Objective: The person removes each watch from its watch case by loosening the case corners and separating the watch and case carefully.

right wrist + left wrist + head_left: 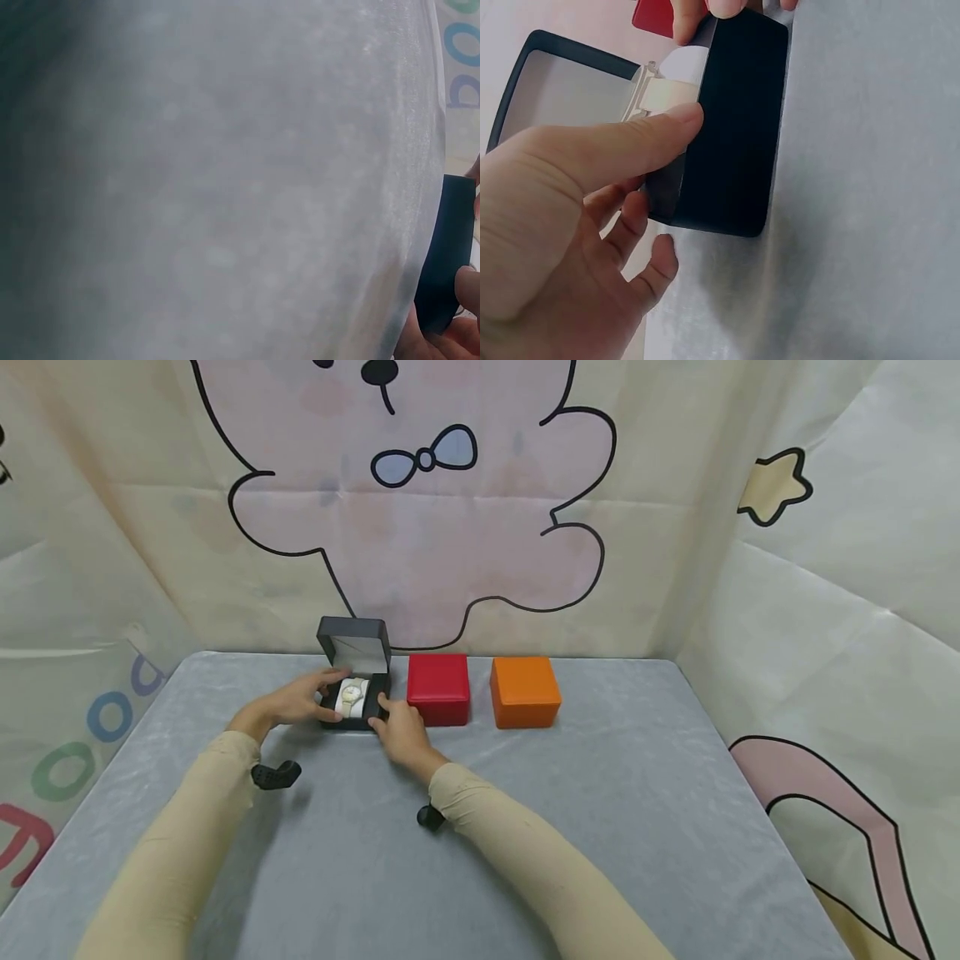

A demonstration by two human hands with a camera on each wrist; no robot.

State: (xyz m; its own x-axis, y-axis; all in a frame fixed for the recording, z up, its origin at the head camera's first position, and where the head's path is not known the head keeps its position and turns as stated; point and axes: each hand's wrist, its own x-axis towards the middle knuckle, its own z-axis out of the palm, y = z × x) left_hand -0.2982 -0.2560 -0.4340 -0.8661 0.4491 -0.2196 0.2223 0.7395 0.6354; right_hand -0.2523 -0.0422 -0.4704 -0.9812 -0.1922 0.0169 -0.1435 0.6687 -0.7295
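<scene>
A black watch box (358, 724) stands at the table's back with its lid (360, 647) raised, light-lined inside. In it a watch (351, 694) with a pale strap is wrapped round a white cushion (686, 61). My left hand (300, 700) spans the box's left side, thumb on the front rim close to the strap in the left wrist view, forefinger toward the back. From the right, my right hand (403, 729) grips the front right corner, thumb at the front. Only the box's dark side and some fingertips appear at the right wrist view's edge.
Right of the watch box stands a closed red box (438, 690), then a closed orange box (525, 692). All are on a grey cloth-covered table (600, 827). A printed curtain (465, 543) hangs right behind the back edge, with more printed fabric at both sides.
</scene>
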